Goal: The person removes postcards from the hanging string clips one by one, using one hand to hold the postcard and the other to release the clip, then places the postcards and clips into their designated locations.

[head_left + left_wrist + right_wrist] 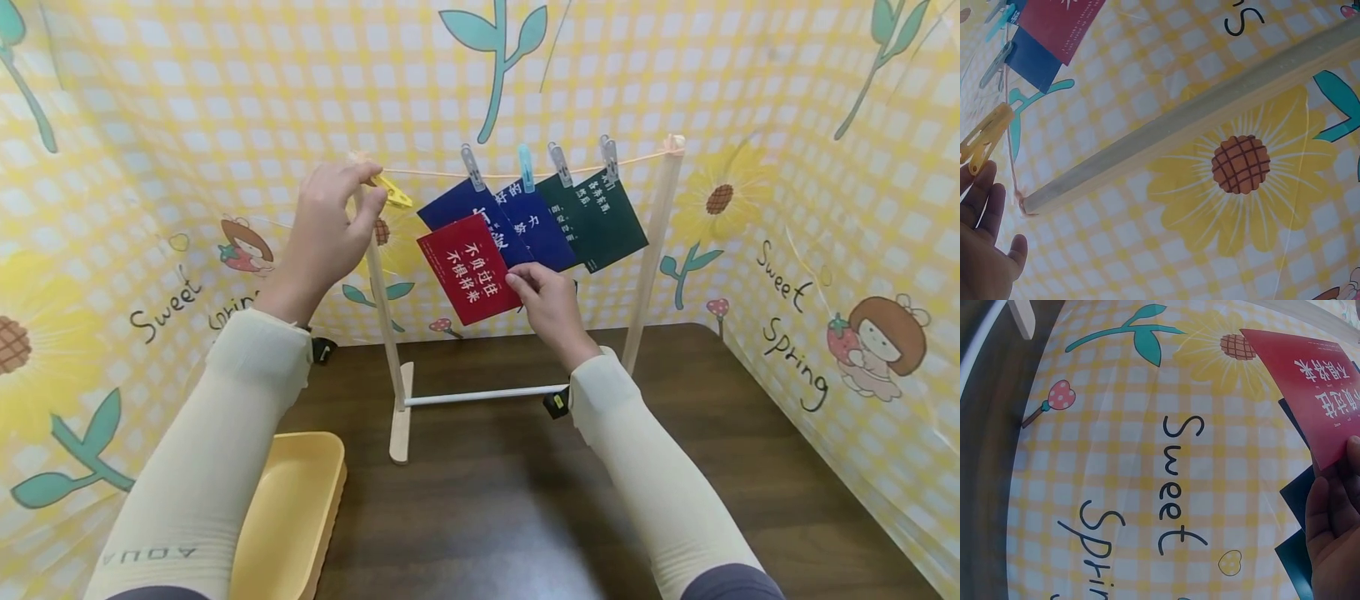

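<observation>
My left hand (330,225) pinches a yellow clothespin (393,192) beside the left end of a pink string (435,173); the left wrist view shows the clothespin (985,137) close to that string. Between thumb and fingers, my right hand (551,308) holds a red card (467,271) with white writing by its lower right edge. It is tilted and overlaps a blue card (453,200) in the head view. A second blue card (543,233) and two green cards, one of them at the right (615,221), hang from the string by grey and light blue clothespins (527,168).
Two wooden posts, the right one (656,250) tied with string at its top, stand joined by a white rod (487,394). At the lower left a yellow tray (330,475) lies on the dark wooden table (450,517). Patterned cloth (337,75) surrounds the table.
</observation>
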Tool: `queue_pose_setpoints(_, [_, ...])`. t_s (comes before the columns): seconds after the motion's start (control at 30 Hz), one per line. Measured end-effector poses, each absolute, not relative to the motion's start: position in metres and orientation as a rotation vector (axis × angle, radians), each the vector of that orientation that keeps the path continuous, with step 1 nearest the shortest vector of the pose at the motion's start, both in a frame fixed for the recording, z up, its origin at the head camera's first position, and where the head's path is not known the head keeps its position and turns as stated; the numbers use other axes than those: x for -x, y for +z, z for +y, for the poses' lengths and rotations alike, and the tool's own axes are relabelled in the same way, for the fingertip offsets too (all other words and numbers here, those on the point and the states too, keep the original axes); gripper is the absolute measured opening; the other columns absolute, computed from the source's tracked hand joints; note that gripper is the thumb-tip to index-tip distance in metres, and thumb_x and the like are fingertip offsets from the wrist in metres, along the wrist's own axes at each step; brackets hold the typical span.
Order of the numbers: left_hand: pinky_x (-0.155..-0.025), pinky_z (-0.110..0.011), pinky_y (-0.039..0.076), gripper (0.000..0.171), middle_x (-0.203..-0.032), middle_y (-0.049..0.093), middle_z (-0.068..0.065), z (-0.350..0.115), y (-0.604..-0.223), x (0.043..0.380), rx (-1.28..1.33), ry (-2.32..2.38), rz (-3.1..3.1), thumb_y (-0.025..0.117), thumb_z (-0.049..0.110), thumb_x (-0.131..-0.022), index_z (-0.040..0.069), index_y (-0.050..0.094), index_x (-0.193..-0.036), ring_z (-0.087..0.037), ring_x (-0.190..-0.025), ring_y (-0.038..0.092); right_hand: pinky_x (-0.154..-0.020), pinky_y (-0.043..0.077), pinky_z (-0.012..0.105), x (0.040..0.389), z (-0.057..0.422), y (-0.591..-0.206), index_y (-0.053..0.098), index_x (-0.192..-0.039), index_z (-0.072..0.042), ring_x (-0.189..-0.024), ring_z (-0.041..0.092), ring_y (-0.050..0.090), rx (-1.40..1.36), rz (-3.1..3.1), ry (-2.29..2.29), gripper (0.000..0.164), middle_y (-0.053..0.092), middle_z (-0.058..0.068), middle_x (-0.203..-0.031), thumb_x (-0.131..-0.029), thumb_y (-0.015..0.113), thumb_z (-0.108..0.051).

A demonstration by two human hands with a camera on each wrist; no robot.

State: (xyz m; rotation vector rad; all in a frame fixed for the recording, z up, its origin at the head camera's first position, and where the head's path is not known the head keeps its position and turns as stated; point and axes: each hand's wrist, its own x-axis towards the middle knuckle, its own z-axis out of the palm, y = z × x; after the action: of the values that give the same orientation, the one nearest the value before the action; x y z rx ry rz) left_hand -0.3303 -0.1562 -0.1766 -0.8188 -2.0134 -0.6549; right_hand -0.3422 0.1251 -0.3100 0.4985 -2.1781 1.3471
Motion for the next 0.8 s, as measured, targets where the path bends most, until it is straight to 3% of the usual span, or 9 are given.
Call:
queue_pose_setpoints(0.17, [-0.103, -0.043, 0.030, 0.032, -0.124, 0.063, -0.012, -0.160, -0.185, 0.327, 0.803, -0.656, -2.029, 0.060, 0.020, -0.098, 0.002, 0.065, -0.124, -0.028, -0.120, 0.051, -0.066, 0.053, 0.030, 0.341, 0.129, -0.313, 0.071, -0.104, -0.010, -0.076, 0.013, 0.061, -0.505, -2.147, 1.330, 0.020, 0.071, -0.001, -0.093, -0.096, 0.062, -0.027])
queue_pose_setpoints(0.6, [-0.095, -0.051, 0.036, 0.030, -0.110, 0.067, -0.017, -0.177, -0.210, 0.311, 0.818, -0.612, -2.008, 0.066, 0.012, -0.094, 0.000, 0.065, -0.121, -0.035, -0.105, 0.056, -0.070, 0.053, 0.030, 0.335, 0.134, -0.323, 0.071, -0.105, -0.008, -0.080, 0.015, 0.060, -0.457, -2.117, 1.414, 0.022, 0.070, 0.002, -0.098, -0.095, 0.064, -0.026])
queue_pose_setpoints(0.8, [-0.097, -0.053, 0.033, 0.030, -0.112, 0.066, -0.017, -0.181, -0.226, 0.311, 0.817, -0.623, -2.027, 0.068, 0.010, -0.092, -0.001, 0.065, -0.120, -0.036, -0.108, 0.056, -0.068, 0.050, 0.030, 0.332, 0.137, -0.332, 0.071, -0.104, -0.008, -0.080, 0.017, 0.058, -0.428, -2.116, 1.466, 0.023, 0.069, 0.000, -0.096, -0.096, 0.062, -0.028])
